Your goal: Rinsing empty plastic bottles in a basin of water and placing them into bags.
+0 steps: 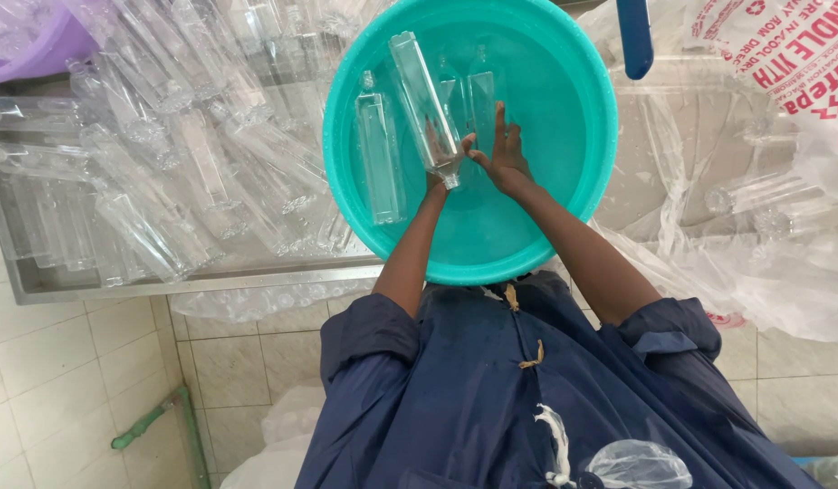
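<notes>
Left grip: your left hand (440, 177) was closed round the neck end of a clear bottle (425, 109), mostly hidden behind it.
Right grip: your right hand (503, 156) lay open, fingers (500, 122) straight, its thumb touching the bottle's neck just beside your left hand.
Bottle: it tilted up and away from your grip, over the teal basin (577, 136).
In the basin: more clear bottles (380, 158) lay in the water, just left of and beyond your grip.
Worktop: a metal tray (38, 285), well left of your grip, held a heap of bottles (179, 154).
</notes>
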